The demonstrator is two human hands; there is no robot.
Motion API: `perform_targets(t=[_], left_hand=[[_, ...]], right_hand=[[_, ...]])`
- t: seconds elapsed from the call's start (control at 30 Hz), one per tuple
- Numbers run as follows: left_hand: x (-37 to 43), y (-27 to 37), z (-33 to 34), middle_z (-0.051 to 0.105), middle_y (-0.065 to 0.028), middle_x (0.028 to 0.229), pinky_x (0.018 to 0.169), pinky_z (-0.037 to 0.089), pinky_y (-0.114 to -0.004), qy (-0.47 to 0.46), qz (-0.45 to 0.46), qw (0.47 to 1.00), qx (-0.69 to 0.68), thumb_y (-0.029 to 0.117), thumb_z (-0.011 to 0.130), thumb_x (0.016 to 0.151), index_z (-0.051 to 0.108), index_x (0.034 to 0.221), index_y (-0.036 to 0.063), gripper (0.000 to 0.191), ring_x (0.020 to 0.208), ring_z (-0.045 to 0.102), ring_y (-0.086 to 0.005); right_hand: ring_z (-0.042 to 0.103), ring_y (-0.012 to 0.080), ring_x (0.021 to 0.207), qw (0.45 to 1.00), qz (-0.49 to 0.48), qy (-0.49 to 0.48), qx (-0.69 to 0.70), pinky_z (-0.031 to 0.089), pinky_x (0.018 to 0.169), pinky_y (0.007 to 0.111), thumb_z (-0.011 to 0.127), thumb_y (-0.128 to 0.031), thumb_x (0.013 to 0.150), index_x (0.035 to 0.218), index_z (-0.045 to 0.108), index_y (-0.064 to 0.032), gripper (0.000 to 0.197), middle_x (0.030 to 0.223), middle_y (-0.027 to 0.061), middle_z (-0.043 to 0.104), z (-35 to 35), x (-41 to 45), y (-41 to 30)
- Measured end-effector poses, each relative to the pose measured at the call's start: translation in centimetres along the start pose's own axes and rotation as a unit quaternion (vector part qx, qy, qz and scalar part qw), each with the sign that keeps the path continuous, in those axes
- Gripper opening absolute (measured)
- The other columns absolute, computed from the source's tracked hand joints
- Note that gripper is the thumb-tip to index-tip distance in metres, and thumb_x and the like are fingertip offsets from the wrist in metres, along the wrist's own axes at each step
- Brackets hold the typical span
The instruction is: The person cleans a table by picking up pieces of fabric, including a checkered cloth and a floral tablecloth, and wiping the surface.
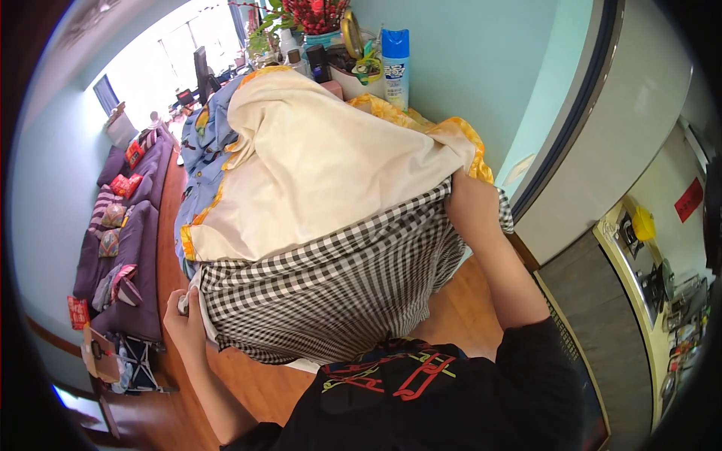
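Note:
A black-and-white gingham cloth (pixel 338 282) is stretched out in front of my body, its lower part hanging down. My left hand (pixel 186 318) pinches its left corner, where a white edge shows. At the right end, my right hand (pixel 472 206) grips the upper edge, with the fingertips hidden in the folds. Behind the gingham lies a cream cloth (pixel 327 152) with a yellow-orange patterned border, spread wrinkled over a raised surface that it hides. Blue printed fabric (pixel 208 163) lies bunched along its left side.
Behind the cloths stand a blue-capped spray can (pixel 396 70), a white planter (pixel 355 82), several bottles and a vase of red berries (pixel 316 17). A purple sofa (pixel 130 242) lines the left wall. On the right are a door frame (pixel 569 113) and a kitchen counter (pixel 632 270).

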State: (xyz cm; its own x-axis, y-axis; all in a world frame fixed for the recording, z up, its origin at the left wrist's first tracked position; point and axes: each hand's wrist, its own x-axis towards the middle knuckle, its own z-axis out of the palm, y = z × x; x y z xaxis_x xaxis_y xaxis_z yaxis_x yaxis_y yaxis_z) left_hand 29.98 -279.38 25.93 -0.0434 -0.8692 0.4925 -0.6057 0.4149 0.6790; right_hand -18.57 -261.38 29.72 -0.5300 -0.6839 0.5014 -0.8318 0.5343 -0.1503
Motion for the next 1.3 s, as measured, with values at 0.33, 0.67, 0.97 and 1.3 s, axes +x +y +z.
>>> perform_targets(t=[0.33, 0.67, 0.97, 1.3], left_hand=[[1.0, -1.7, 0.8, 0.045, 0.0039, 0.068, 0.056, 0.033, -0.023, -0.038, 0.009, 0.995, -0.088, 0.015, 0.063, 0.1, 0.055, 0.082, 0.0006, 0.024, 0.065, 0.039, -0.0044], [1.9, -4.0, 0.7, 0.052, 0.0052, 0.073, 0.06, 0.037, -0.02, -0.027, 0.003, 0.988, -0.15, 0.015, 0.06, 0.102, 0.058, 0.087, 0.0017, 0.02, 0.067, 0.044, -0.0032], [1.8, -8.6, 2.4, 0.054, 0.0055, 0.079, 0.061, 0.038, -0.019, -0.051, -0.176, 0.897, -0.403, 0.025, 0.059, 0.103, 0.059, 0.095, 0.0064, 0.02, 0.069, 0.046, -0.0024], [2.2, -7.8, 2.8, 0.051, 0.0066, 0.077, 0.059, 0.036, -0.019, -0.042, -0.176, 0.904, -0.387, 0.025, 0.058, 0.104, 0.058, 0.095, 0.0068, 0.02, 0.068, 0.044, -0.002]], right_hand=[[0.059, 0.0503, 0.105, 0.937, 0.051, 0.148, 0.311, 0.049, 0.087, 0.052, 0.045, 0.007, 0.079, 0.12, 0.05, 0.0041, 0.042, 0.108, 0.0307, 0.064, 3.3, 3.2, 2.8], [0.059, 0.0385, 0.117, 0.981, -0.007, 0.014, 0.192, 0.048, 0.099, 0.042, 0.066, -0.005, 0.082, 0.126, 0.059, -0.0021, 0.045, 0.123, 0.022, 0.064, 5.5, 5.9, 6.8], [0.059, 0.0302, 0.121, 0.968, -0.174, -0.088, 0.159, 0.047, 0.103, 0.04, 0.059, -0.016, 0.095, 0.125, 0.063, -0.0086, 0.032, 0.129, 0.0137, 0.064, 5.9, 10.1, 8.5], [0.058, 0.0277, 0.12, 0.96, -0.157, -0.14, 0.183, 0.047, 0.102, 0.038, 0.06, -0.017, 0.094, 0.126, 0.064, -0.0089, 0.033, 0.128, 0.0119, 0.064, 5.4, 12.2, 8.0]])
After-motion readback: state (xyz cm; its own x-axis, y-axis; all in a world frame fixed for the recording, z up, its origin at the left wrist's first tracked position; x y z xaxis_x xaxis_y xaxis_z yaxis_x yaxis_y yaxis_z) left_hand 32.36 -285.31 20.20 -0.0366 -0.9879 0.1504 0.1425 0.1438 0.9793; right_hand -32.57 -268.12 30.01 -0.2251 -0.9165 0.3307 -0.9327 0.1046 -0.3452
